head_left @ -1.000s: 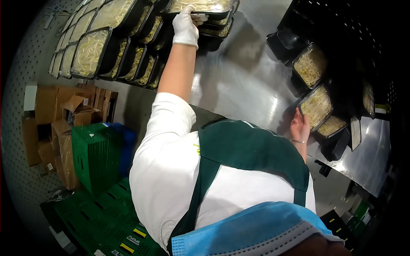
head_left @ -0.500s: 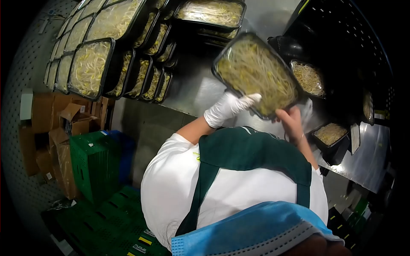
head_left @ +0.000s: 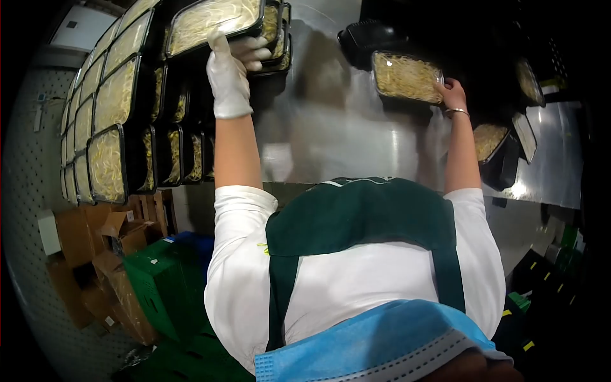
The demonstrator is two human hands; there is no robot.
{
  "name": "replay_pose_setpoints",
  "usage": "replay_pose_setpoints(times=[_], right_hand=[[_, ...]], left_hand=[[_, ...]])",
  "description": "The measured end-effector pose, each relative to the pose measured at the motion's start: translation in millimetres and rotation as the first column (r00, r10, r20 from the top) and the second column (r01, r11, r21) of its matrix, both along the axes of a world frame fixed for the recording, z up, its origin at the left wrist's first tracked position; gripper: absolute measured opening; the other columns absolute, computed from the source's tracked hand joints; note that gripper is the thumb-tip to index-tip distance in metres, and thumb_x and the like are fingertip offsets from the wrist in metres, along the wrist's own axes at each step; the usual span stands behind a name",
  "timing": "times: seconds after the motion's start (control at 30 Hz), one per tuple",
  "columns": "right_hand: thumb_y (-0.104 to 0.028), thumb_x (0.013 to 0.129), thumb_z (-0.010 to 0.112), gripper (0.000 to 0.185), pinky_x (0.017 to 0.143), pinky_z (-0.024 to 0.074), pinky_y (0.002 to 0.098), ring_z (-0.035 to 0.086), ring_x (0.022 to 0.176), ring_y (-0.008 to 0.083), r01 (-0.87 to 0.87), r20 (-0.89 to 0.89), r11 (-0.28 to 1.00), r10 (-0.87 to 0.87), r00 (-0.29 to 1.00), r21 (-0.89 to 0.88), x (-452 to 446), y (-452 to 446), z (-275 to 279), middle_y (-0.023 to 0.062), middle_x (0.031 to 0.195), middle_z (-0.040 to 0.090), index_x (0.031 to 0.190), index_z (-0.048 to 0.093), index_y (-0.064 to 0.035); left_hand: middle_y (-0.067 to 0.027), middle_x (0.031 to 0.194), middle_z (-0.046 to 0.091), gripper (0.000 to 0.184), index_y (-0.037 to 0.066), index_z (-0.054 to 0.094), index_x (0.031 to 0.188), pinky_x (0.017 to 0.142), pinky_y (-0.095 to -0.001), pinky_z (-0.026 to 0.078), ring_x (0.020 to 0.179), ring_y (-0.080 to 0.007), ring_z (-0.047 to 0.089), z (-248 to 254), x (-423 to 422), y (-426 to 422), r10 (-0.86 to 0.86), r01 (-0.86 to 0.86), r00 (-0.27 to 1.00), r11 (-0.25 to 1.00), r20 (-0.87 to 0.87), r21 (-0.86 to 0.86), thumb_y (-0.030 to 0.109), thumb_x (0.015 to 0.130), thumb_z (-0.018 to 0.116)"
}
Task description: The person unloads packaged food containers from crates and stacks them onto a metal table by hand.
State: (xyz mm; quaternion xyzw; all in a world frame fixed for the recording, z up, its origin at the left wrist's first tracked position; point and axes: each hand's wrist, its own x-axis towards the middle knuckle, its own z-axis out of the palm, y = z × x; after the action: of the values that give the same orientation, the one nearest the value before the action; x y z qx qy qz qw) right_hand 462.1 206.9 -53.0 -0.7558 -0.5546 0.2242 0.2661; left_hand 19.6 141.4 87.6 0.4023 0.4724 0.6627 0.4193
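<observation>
My left hand [head_left: 230, 73], in a white glove, is at a black tray of bean sprouts [head_left: 213, 24] under clear film, on top of a stack at the upper left. Its thumb lies over the tray's near edge, with the fingers curled along the side wall. My right hand [head_left: 453, 95], bare with a bracelet at the wrist, grips the right end of another film-covered tray of bean sprouts [head_left: 405, 77] over the metal table [head_left: 344, 137]. The thumb presses on that tray's corner; the fingers behind are partly hidden.
Rows of stacked sprout trays [head_left: 114, 95] fill the left side. A black tray [head_left: 372, 35] lies at the back; a tilted sprout tray [head_left: 490, 141] stands at the right. Green crates [head_left: 159, 283] and cardboard boxes [head_left: 79, 232] sit below the table at left.
The tray both hands held before my chest has gone to the stack at the left with my left hand. My right hand has let go of it and reached right to another tray.
</observation>
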Motion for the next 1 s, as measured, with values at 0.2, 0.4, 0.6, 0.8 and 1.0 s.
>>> replay_pose_setpoints(times=[0.2, 0.4, 0.6, 0.8, 1.0], right_hand=[[-0.022, 0.072, 0.063, 0.028, 0.045, 0.0374, 0.0214, 0.047, 0.051, 0.0083, -0.449, -0.591, 0.860, 0.237, 0.771, -0.240, -58, -87, 18, 0.0033, 0.065, 0.054, 0.086, 0.049, -0.0029], [-0.029, 0.062, 0.069, 0.067, 0.082, 0.0412, 0.0371, 0.048, 0.103, 0.0266, -0.652, 0.641, 0.756, 0.524, 0.560, -0.049, -132, -6, 82, 0.0131, 0.116, 0.047, 0.118, 0.039, -0.0060], [-0.020, 0.046, 0.075, 0.099, 0.089, 0.0379, 0.0362, 0.039, 0.110, 0.0309, -0.772, 0.642, 0.535, 0.733, 0.224, -0.342, -180, 72, 75, 0.0149, 0.121, 0.037, 0.130, 0.022, -0.0206], [-0.013, 0.050, 0.075, 0.091, 0.086, 0.0421, 0.0369, 0.048, 0.101, 0.0270, -0.740, -0.228, 0.575, 0.818, 0.528, 0.348, -155, -7, 155, 0.0177, 0.107, 0.047, 0.126, 0.025, -0.0049], [-0.017, 0.053, 0.077, 0.100, 0.095, 0.0302, 0.0365, 0.034, 0.113, 0.0246, -0.609, -0.188, 0.494, 0.848, 0.495, 0.621, -214, -66, 14, 0.0139, 0.123, 0.027, 0.126, 0.009, -0.0106]], left_hand=[[-0.0090, 0.064, 0.062, 0.057, 0.001, 0.061, 0.067, 0.041, -0.0167, 0.040, 0.051, -0.0124, 0.058, -94, 89, -98, -0.523, 0.507, 0.834, 0.600, 0.177, -0.618, 0.054, 0.080, 0.043], [-0.0073, 0.066, 0.060, 0.042, 0.000, 0.058, 0.090, 0.039, -0.0213, 0.041, 0.050, -0.0128, 0.057, -122, 106, -120, -0.088, 0.236, 0.961, 0.750, 0.260, -0.618, 0.040, 0.076, 0.058], [-0.0063, 0.062, 0.058, 0.026, 0.000, 0.059, 0.082, 0.043, -0.0216, 0.042, 0.050, -0.0113, 0.055, -134, 97, -143, 0.019, 0.092, 0.968, 0.900, 0.251, -0.425, 0.025, 0.081, 0.053], [-0.0108, 0.070, 0.061, 0.038, -0.003, 0.058, 0.082, 0.047, -0.0222, 0.043, 0.056, -0.0167, 0.058, -125, 65, -162, 0.099, 0.004, 0.977, 0.879, 0.191, -0.477, 0.031, 0.086, 0.041], [-0.0118, 0.074, 0.060, 0.026, -0.001, 0.052, 0.094, 0.048, -0.0233, 0.044, 0.065, -0.0209, 0.061, -150, 74, -115, 0.129, 0.138, 0.898, 0.826, 0.421, -0.547, 0.023, 0.084, 0.047]])
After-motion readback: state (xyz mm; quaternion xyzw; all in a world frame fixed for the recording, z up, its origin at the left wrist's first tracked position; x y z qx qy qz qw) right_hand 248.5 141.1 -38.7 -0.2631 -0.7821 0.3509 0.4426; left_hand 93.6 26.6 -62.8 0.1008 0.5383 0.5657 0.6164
